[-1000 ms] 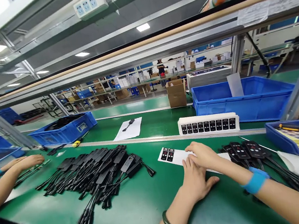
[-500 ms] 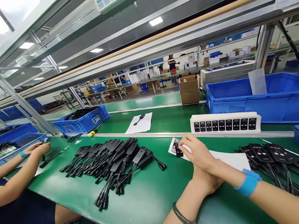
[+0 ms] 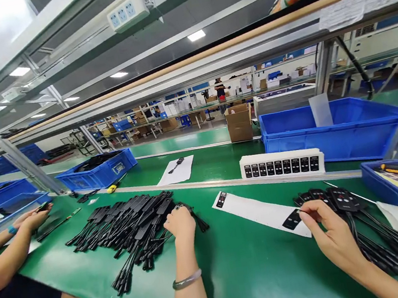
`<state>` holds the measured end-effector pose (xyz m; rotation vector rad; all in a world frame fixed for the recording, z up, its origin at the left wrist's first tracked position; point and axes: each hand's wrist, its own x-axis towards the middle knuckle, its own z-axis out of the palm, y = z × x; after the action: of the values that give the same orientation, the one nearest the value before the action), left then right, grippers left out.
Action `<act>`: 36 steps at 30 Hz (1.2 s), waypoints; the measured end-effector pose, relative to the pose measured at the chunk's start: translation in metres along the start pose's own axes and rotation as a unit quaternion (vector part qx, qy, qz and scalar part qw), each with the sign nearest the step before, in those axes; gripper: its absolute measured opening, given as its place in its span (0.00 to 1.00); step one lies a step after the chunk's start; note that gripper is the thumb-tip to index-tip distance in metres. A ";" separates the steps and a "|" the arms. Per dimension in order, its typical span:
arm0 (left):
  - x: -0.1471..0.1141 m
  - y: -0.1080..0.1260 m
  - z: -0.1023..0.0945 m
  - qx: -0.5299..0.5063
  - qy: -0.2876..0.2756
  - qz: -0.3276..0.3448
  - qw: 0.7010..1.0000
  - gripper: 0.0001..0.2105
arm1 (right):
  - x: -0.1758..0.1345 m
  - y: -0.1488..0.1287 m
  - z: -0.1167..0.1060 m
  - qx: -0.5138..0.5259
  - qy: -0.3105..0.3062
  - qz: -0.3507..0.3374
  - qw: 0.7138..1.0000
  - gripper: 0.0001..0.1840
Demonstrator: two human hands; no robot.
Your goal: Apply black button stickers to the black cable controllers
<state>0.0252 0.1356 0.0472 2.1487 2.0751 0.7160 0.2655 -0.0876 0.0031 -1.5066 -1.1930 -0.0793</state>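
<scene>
Your right hand [image 3: 330,236] has come away from the far-left end of the white strip [image 3: 254,210] with a black label [image 3: 290,221] pinched between thumb and forefinger, the gap closed on its edge. The label sits over the strip's near-right end; I cannot tell whether they touch. Your left hand [image 3: 181,221] has moved to the right end of the pile [image 3: 143,215] on the worktop [image 3: 240,268], fingers bent down; whether they grip a device is hidden. Only one remaining label [image 3: 221,200] shows at the strip's far-left end, where there were two, so this peel looks finished. Farther back, the white block [image 3: 279,156] stands unchanged.
</scene>
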 end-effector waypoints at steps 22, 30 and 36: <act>-0.149 0.097 0.021 -0.600 -0.576 0.038 0.554 0.28 | 0.003 -0.012 -0.007 0.201 -0.093 0.209 0.952 0.14; -0.151 0.095 0.024 -0.597 -0.594 0.038 0.538 0.28 | 0.001 -0.012 -0.007 0.199 -0.112 0.206 0.952 0.11; -0.150 0.095 0.024 -0.597 -0.598 0.045 0.533 0.27 | 0.001 -0.011 -0.007 0.246 -0.120 0.233 0.933 0.11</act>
<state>0.1259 -0.0097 0.0187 1.1053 0.3574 0.2350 0.2617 -0.0945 0.0137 -1.3274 -0.9165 0.6930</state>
